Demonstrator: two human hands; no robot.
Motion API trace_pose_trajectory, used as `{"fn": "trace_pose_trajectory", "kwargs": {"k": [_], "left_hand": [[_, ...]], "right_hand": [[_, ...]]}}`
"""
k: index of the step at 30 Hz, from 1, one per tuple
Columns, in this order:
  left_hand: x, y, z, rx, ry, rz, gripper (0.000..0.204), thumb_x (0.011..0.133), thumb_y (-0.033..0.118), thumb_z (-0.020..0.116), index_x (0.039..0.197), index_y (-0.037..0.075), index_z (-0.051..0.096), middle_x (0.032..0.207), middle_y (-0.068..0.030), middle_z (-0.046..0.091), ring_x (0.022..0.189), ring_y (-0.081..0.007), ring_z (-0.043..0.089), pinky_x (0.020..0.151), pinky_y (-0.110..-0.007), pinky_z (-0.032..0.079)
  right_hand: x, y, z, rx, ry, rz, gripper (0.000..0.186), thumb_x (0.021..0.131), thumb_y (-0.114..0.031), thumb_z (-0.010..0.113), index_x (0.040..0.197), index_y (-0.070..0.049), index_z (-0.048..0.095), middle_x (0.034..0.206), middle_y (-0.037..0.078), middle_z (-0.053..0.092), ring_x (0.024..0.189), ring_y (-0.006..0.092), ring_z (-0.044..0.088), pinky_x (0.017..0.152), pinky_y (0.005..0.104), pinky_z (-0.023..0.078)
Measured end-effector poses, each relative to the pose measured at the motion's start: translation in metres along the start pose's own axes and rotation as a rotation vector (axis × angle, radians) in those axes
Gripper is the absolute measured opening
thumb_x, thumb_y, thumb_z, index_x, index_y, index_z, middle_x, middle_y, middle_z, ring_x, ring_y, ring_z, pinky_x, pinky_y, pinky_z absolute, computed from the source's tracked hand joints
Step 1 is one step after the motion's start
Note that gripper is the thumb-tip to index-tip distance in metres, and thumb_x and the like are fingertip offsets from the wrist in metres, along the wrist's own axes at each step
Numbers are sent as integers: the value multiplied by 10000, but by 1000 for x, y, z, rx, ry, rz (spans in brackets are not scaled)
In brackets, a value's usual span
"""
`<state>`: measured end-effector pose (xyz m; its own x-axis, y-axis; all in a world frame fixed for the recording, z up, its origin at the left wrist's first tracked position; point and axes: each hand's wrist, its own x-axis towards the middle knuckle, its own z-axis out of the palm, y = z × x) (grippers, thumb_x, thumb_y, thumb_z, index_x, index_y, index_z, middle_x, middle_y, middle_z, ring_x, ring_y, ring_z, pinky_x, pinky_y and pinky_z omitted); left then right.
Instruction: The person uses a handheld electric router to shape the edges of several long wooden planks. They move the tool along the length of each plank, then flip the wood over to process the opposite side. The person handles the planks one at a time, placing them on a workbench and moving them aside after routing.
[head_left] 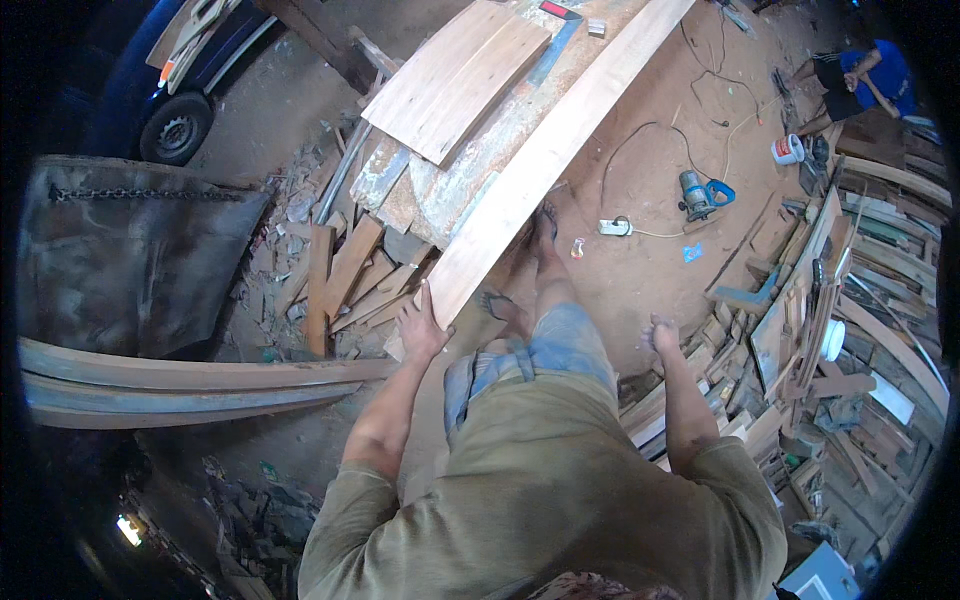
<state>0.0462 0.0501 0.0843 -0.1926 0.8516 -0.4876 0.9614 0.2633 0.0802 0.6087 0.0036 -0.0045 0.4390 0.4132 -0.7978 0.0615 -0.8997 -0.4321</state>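
A long, pale wooden plank (560, 150) slants away from me along the right side of a dusty workbench (497, 160). At its near end my left hand (424, 328) grips the plank, with a finger stretched along the top face. My right hand (661, 336) hangs beside my body, its fingers curled in, and nothing shows in it. A wider wooden board (462, 80) lies on the bench left of the plank. Between them rests a try square (553, 52) with a red handle, and close by is a small block (597, 28).
On the floor to the right are a blue corded power tool (703, 196), a power strip (615, 227) with trailing cords and a white bucket (787, 150). Timber piles (800, 340) crowd the right. A person (885, 85) sits at far right. Long planks (200, 385) jut in from the left.
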Motion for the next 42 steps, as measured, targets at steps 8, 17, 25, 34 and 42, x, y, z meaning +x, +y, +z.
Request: {"fn": "trace_pose_trajectory", "kwargs": {"k": [8, 17, 25, 34, 42], "left_hand": [[19, -6, 69, -63, 89, -25, 1228, 660, 400, 899, 1642, 222, 184, 1295, -237, 495, 1177, -416, 491, 1044, -576, 373], [15, -6, 73, -106, 126, -20, 1179, 680, 324, 890, 1633, 214, 205, 1291, -243, 496, 1188, -423, 490, 1051, -592, 360], [19, 4, 73, -114, 105, -7, 1168, 671, 339, 890, 1614, 153, 227, 1338, -256, 487, 1257, -447, 464, 1117, -585, 327], [17, 19, 55, -137, 154, 96, 983, 734, 296, 854, 1536, 36, 348, 1382, -279, 465, 1263, -473, 455, 1103, -554, 374], [39, 80, 57, -365, -77, 63, 311, 927, 257, 700, 1091, -7, 693, 956, -216, 715, 879, -343, 704, 811, -443, 548]], "right_hand": [[-56, 10, -44, -101, 0, 8, 386, 1034, -408, 580, 960, -32, 626, 763, 65, 638, 583, 169, 603, 527, 325, 497], [-69, -66, -19, -298, -63, -194, 347, 1017, -387, 631, 936, -50, 636, 781, 39, 646, 646, 137, 589, 600, 313, 494], [-88, -102, 10, -264, -111, -286, 326, 999, -328, 659, 1034, -4, 648, 800, 56, 666, 667, 136, 603, 614, 308, 498], [-5, -23, -80, -160, -58, -222, 266, 1011, -284, 644, 954, -24, 656, 779, 48, 648, 638, 150, 603, 586, 308, 497], [107, -2, -196, 566, -337, 123, 271, 1005, -289, 637, 1064, -25, 623, 751, 51, 637, 592, 161, 600, 526, 315, 481]]}}
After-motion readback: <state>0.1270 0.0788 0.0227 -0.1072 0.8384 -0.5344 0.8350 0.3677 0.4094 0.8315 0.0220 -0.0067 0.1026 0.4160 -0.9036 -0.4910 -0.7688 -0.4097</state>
